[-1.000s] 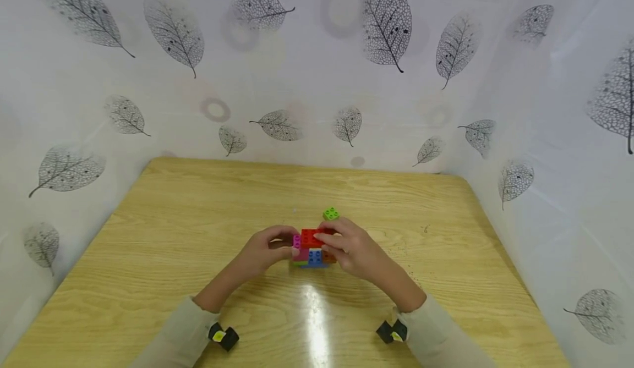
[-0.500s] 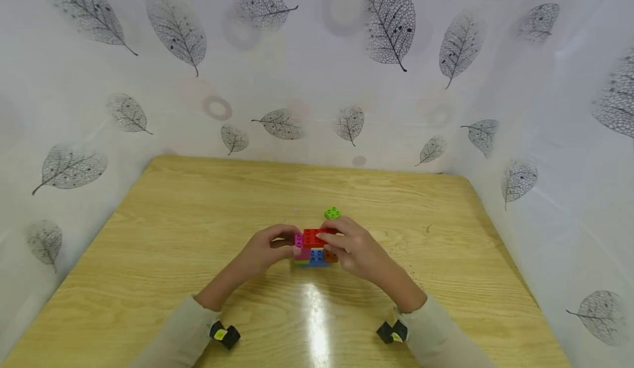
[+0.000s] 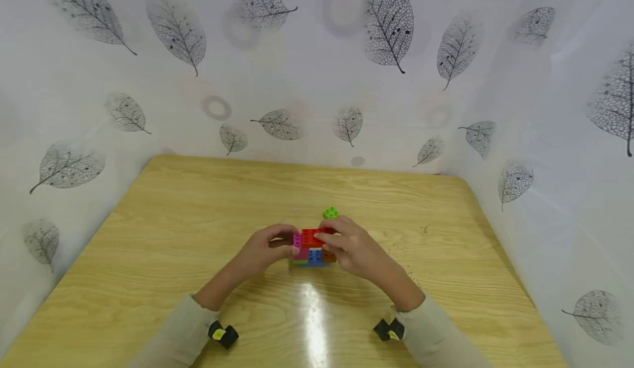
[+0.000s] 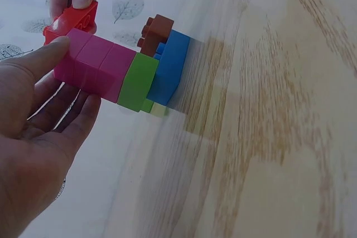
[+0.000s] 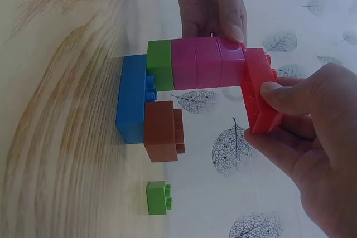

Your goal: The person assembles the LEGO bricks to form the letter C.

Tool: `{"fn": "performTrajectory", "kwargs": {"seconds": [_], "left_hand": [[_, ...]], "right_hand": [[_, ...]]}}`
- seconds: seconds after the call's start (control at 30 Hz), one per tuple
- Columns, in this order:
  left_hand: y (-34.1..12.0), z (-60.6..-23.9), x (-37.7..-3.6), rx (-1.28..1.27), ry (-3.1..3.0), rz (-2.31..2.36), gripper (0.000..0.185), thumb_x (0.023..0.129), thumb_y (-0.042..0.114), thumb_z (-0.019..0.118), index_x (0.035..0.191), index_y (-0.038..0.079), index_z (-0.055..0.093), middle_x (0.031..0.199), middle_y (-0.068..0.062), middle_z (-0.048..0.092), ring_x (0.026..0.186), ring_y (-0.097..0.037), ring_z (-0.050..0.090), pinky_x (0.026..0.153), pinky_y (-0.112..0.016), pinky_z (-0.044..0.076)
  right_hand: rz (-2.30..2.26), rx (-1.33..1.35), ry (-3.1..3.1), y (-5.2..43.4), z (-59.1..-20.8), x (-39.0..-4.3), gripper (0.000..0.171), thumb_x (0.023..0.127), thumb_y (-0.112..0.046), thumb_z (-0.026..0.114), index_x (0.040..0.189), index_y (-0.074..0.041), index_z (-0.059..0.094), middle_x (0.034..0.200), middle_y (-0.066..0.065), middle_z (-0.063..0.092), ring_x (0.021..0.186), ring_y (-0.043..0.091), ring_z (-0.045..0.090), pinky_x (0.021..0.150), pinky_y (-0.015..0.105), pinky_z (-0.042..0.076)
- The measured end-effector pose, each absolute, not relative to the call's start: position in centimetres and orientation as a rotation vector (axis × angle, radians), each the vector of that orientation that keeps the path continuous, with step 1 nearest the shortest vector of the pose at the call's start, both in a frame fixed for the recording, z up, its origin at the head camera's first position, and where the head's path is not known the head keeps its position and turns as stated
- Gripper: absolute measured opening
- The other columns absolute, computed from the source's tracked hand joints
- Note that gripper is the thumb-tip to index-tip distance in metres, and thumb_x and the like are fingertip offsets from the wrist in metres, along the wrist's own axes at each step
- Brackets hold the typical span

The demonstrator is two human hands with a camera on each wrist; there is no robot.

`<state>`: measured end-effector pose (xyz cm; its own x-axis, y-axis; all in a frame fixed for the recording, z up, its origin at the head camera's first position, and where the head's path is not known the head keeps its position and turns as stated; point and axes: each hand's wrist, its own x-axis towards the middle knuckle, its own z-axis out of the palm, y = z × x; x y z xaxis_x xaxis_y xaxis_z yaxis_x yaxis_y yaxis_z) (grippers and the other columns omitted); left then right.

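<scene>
A small toy-block build stands on the table, with a blue brick as its base. On one end of the base rise a green brick and a stack of pink bricks. A brown brick sits on the other end. The long red brick lies across the top of the pink stack and juts out above the brown one, apart from it. My left hand grips the upper pink bricks between thumb and fingers. With thumb and fingers, my right hand pinches the red brick's overhanging end.
A loose green brick lies on the wooden table just behind the right hand. Leaf-printed white sheeting hangs around the table's back and sides. Each wrist wears a black camera.
</scene>
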<state>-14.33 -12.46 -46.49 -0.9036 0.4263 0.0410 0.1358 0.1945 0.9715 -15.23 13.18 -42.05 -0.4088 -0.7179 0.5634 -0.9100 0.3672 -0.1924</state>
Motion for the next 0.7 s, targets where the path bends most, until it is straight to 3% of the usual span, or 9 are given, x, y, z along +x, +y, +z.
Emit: {"fn": "performTrajectory", "kwargs": {"seconds": [0.37,0.7], "left_hand": [[-12.01,-46.41,-14.26,0.578,2.221,1.793,0.038,0.090,0.023,0.068,0.124,0.011,0.057,0.121,-0.008,0.059,0.114,-0.024,0.057,0.094,-0.028,0.050],[-11.91,-46.07,-14.12,0.606,2.278,1.773,0.037,0.090,0.025,0.068,0.125,0.020,0.058,0.121,0.000,0.059,0.110,-0.020,0.057,0.095,-0.032,0.049]], "right_hand": [[0.662,1.384,-2.311,13.43,-41.64,-14.87,0.023,0.083,-0.006,0.073,0.106,-0.005,0.072,0.112,0.008,0.063,0.099,0.019,0.058,0.080,0.024,0.052],[0.752,1.346,-2.355,13.72,-42.01,-14.96,0.030,0.081,-0.008,0.076,0.111,-0.007,0.069,0.116,0.005,0.062,0.106,0.017,0.057,0.084,0.025,0.053]]}}
